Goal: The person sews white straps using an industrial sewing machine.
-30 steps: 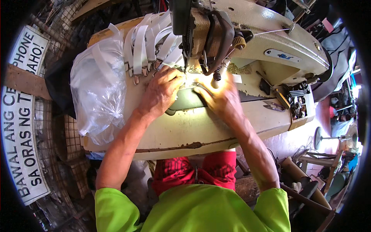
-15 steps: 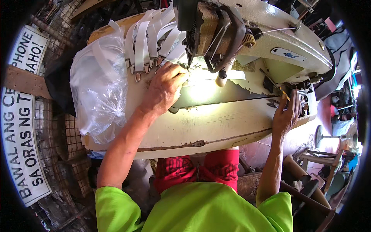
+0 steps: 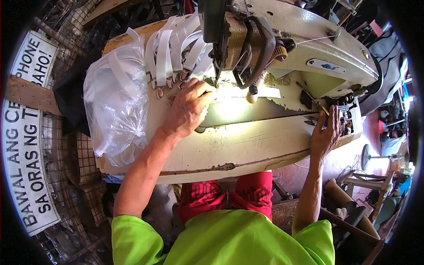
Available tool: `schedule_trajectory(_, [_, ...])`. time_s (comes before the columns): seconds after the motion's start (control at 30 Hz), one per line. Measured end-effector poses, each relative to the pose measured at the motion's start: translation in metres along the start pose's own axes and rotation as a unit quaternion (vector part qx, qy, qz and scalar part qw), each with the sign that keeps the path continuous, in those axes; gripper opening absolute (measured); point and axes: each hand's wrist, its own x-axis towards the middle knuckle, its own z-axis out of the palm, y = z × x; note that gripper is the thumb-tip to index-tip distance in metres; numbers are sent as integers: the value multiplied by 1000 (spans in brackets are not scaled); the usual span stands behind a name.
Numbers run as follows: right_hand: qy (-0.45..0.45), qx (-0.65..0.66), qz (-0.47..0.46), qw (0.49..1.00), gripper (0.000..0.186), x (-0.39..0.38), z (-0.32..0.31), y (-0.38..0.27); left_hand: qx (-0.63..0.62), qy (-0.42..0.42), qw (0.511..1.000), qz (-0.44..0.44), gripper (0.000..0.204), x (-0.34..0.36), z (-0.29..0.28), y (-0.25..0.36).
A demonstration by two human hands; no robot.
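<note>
My left hand [image 3: 189,106] is closed beside the needle area of a cream sewing machine [image 3: 324,42], its thumb and fingers pinched at the left end of a white elastic strip [image 3: 268,92]. The strip runs under the machine's head to the right; the held end is mostly hidden by my fingers and the bright lamp glare. My right hand [image 3: 326,134] rests at the right end of the machine bed, fingers stretched out next to small metal parts [image 3: 349,112]. A thin yellow-orange tool [image 3: 325,109] lies by its fingertips. I see nothing clearly gripped in that hand.
White straps [image 3: 163,55] with metal clips [image 3: 160,92] hang together left of the needle. A knotted clear plastic bag [image 3: 115,106] of white material sits at the bed's left end. Wire mesh [image 3: 79,150] stands further left, and a fan [image 3: 366,155] at the right.
My left hand has shifted very slightly, staying pinched by the needle. The right fingers have straightened a little at the bed's right end. The whole view has moved slightly.
</note>
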Motion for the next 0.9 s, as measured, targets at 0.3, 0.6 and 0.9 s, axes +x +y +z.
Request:
schedule_trajectory(0.3, [68,-9,-56,996,46,4,-11,-24,3,-2,1000,1,22,-1,1,2])
schedule_trajectory(0.6, [-144,352,-319,868,16,17,28,-173,10,-6,1000,12,20,3,-2,0])
schedule_trajectory(0.9, [-153,429,-318,831,15,26,41,-173,12,-49,999,21,18,6,-5,-12])
